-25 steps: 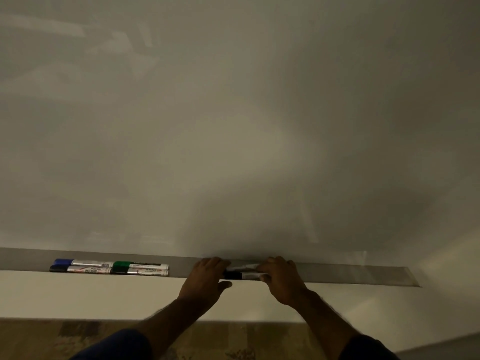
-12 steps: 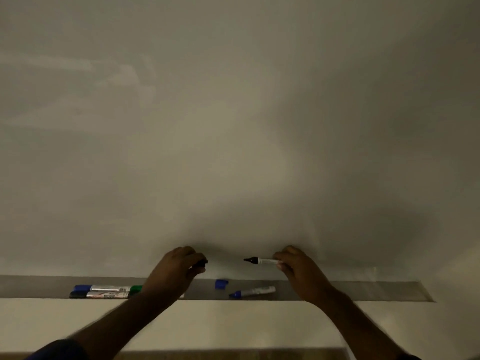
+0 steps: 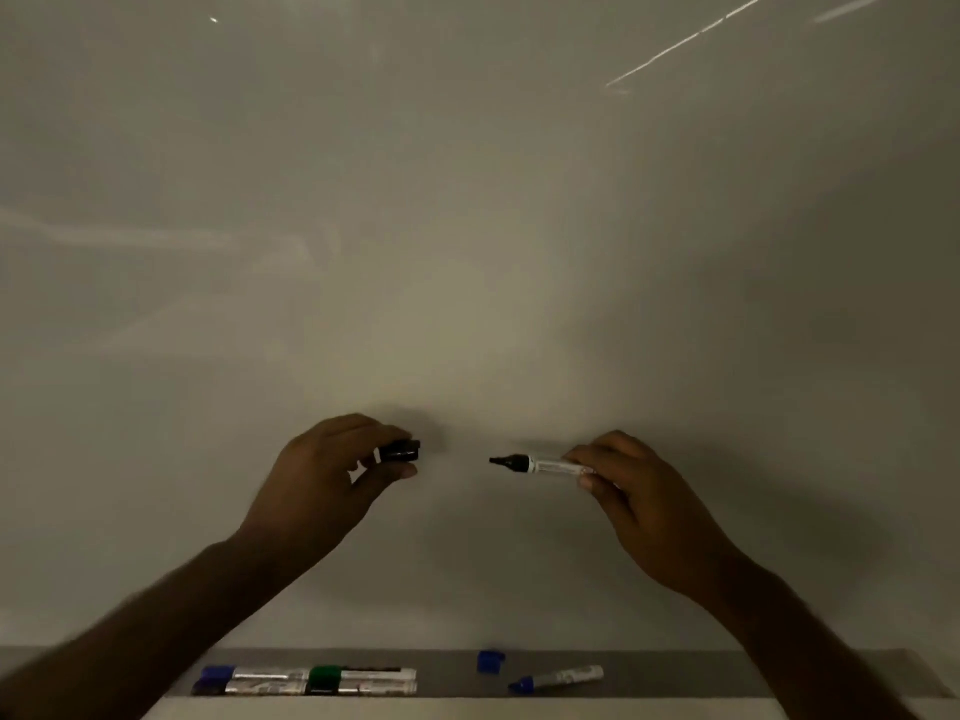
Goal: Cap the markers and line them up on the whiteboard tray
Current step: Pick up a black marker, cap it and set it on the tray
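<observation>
My left hand [image 3: 332,475] pinches a black cap [image 3: 400,451] in front of the whiteboard. My right hand [image 3: 639,496] holds an uncapped black marker [image 3: 535,464] level, its tip pointing left at the cap with a gap between them. Below, on the grey tray [image 3: 727,672], several capped markers lie in two rows at the left, among them a blue-capped one [image 3: 254,673] and a green-capped one [image 3: 363,674]. An uncapped blue marker [image 3: 558,679] lies tilted in the tray's middle, and its loose blue cap [image 3: 490,661] stands just behind it.
The whiteboard [image 3: 467,252] fills the view above the tray, with faint light streaks at the upper right. A pale ledge [image 3: 467,711] runs under the tray's front edge.
Both hands rose from the tray with the black marker and its cap pulled apart. The view tilted up, so the tray now sits at the bottom edge.
</observation>
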Motion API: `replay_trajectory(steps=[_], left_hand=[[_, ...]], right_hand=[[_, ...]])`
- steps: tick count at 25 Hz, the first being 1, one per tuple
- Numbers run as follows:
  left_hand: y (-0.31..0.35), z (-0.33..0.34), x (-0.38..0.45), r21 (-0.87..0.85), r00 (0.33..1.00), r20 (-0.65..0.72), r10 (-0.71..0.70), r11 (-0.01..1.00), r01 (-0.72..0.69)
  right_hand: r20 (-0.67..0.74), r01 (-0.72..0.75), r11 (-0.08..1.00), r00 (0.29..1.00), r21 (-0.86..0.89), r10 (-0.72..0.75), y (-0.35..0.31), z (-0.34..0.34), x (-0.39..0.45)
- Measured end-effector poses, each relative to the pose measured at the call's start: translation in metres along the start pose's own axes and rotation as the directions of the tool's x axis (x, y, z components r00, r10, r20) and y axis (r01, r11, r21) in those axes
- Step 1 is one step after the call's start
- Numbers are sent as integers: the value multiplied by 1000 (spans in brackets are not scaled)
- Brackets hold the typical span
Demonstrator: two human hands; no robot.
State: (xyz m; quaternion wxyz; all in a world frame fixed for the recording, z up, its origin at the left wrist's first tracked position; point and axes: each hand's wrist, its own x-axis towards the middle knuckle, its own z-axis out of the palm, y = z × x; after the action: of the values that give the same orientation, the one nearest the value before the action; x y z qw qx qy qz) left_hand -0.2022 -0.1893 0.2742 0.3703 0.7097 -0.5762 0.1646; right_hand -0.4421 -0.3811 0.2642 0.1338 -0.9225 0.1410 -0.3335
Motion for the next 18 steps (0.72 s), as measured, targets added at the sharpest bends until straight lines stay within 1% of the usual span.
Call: replay_trajectory(steps=[3, 6, 10, 14, 18], left_hand=[[14, -32, 17, -67, 995, -85, 49, 996, -55], [30, -55, 29, -122, 988, -136, 77, 988, -94], [47, -78, 40, -172, 980, -171, 106, 976, -136], [59, -95, 46, -144, 970, -193, 146, 974, -175], [68, -102, 45, -161, 968, -199, 151, 970, -185]], right_hand=[[-62, 55, 998, 996, -18, -56, -26, -27, 18], [-110, 94, 994, 989, -59, -100, -49, -49, 31], [-148, 139, 985, 977, -104, -154, -74, -72, 42], [-182, 175, 975, 963, -138, -198, -93, -86, 48], [-174, 198, 967, 959, -159, -225, -104, -88, 47]])
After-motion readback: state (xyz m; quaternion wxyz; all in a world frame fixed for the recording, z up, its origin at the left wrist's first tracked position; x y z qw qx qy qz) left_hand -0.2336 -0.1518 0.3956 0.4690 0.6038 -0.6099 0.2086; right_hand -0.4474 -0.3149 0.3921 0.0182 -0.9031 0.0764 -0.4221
